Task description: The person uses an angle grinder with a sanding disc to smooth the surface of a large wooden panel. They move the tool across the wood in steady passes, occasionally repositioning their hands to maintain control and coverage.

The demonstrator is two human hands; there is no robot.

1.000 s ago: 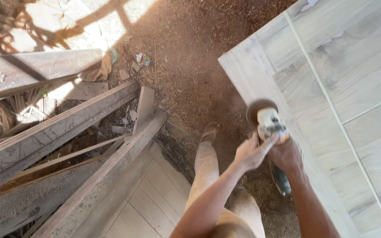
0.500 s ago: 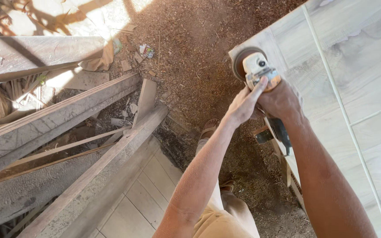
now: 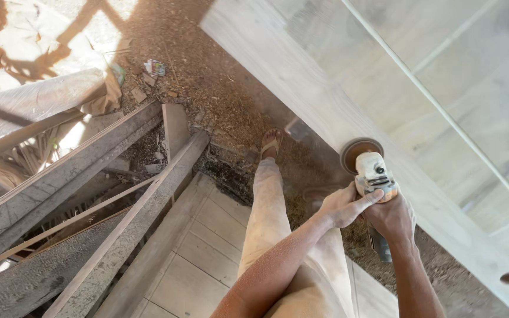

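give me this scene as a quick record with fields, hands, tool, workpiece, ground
left hand: grips the front of the tool body, thumb on top
right hand: wraps the rear handle
tool: dusty white angle grinder with round sanding disc, disc against the door's edge
workpiece: large pale panelled wooden door
ground: brown sawdust-covered dirt
nearby: grey weathered planks on the left

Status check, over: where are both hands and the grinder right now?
Left hand and right hand both grip the dusty white angle grinder. Its round sanding disc sits at the pale wooden door panel edge. Nothing blocks the disc.
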